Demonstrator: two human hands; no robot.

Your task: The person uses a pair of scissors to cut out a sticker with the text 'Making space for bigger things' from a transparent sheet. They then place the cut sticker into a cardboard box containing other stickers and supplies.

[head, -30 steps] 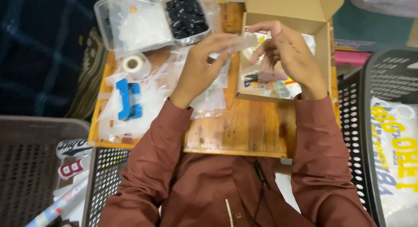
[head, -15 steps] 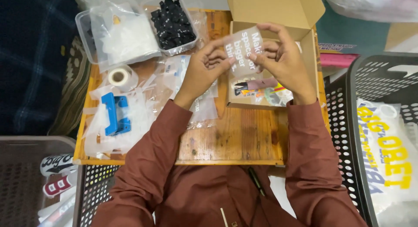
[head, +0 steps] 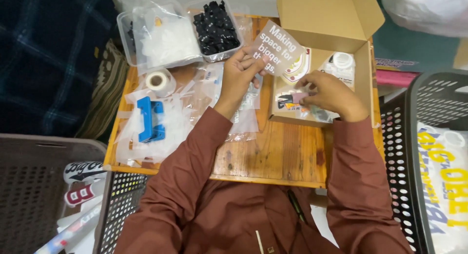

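The left hand [head: 242,68] pinches a pale grey printed paper card [head: 277,48] by its lower left corner between thumb and fingers, holding it tilted above the front left edge of the open brown cardboard box [head: 327,20]. The right hand [head: 327,93] reaches into that box with its fingers curled down on small colourful packets [head: 291,102] lying at the box's near left corner; whether it grips 1 of them cannot be told. Deeper in the box sits a white round-capped container [head: 342,62]. The box stands on the right part of a small wooden table [head: 273,154]. Left of the left hand lie clear plastic bags [head: 243,117], a blue plastic clamp-like tool [head: 148,119] and a white tape roll [head: 158,80]. Behind these stand 2 clear plastic tubs, 1 with black small parts [head: 216,26], 1 with white ones [head: 161,37]. A black perforated basket [head: 414,151] stands just beside the table on the right.
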